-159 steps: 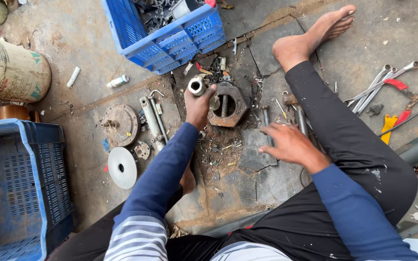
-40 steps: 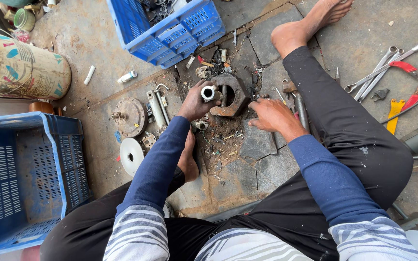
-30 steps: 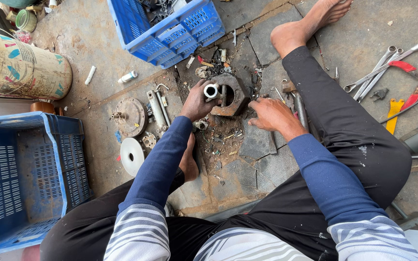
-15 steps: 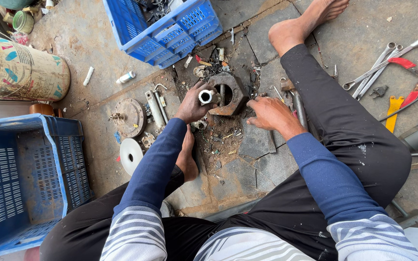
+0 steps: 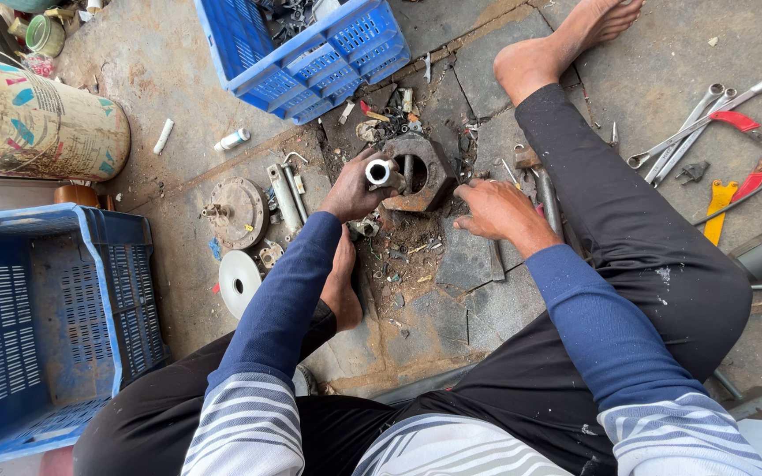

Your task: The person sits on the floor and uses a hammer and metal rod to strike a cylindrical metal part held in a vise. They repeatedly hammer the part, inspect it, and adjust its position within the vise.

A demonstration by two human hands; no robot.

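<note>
Our left hand (image 5: 352, 189) fingers are closing around a short metal tube (image 5: 378, 172), holding it against the rusty housing (image 5: 421, 169) on the floor. Our right hand (image 5: 497, 210) is resting beside the housing, fingers loosely curled and apparently empty. We are sitting among a round plate (image 5: 238, 211), white disc (image 5: 238, 280), wrenches (image 5: 698, 128) and blue crates (image 5: 306, 53).

Soft, even daylight makes everything bright, with no glare. Shadows are small and faint, tucked close under the hands (image 5: 354, 187) and legs. The picture is sharp, but it bends outward near the edges.
</note>
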